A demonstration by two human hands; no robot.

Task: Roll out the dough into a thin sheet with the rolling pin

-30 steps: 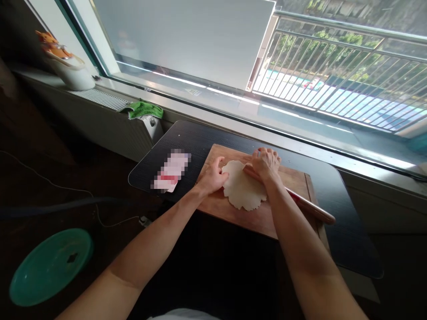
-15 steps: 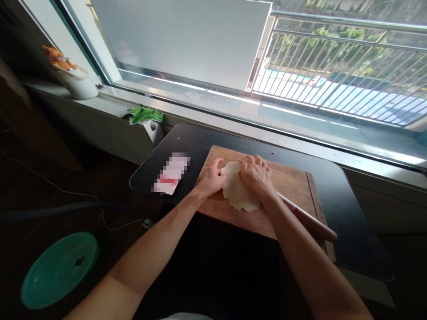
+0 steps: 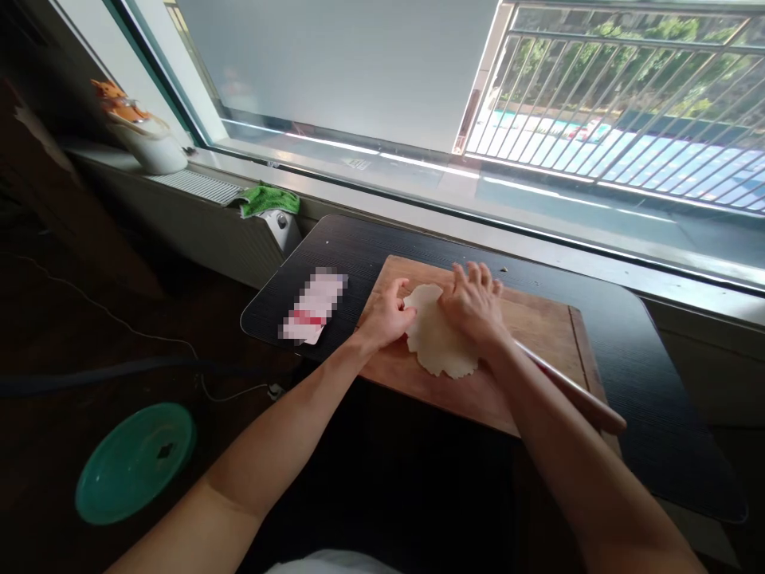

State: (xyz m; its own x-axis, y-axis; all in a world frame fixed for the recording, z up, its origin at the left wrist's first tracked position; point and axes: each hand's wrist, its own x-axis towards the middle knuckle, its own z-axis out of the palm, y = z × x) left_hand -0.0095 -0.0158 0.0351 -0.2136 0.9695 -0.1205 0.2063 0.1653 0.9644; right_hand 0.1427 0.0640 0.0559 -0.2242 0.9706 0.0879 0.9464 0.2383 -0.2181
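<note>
A flat, ragged-edged sheet of pale dough (image 3: 439,339) lies on the wooden board (image 3: 543,319). At its left edge is my left hand (image 3: 388,312), thumb and forefinger apart, the thumb tip touching the dough or very close to it. My right hand (image 3: 475,303) rests palm down over the dough's right side, fingers spread toward the far edge of the board. Under or just beside my right forearm, a rolling pin (image 3: 574,391) slants across the board's right side, and its near end reaches past the board. Its far end is hidden by my arm.
The board sits on a dark table (image 3: 633,359) below a window. A blurred pink-and-white item (image 3: 314,307) lies left of the board. A green cloth (image 3: 268,199) hangs over the radiator (image 3: 251,239). On the floor at left is a green basin (image 3: 135,462).
The whole view has shifted slightly, so things sit a little further right. My right hand's fingers are more stretched and spread than before. My left hand keeps its place at the dough's edge.
</note>
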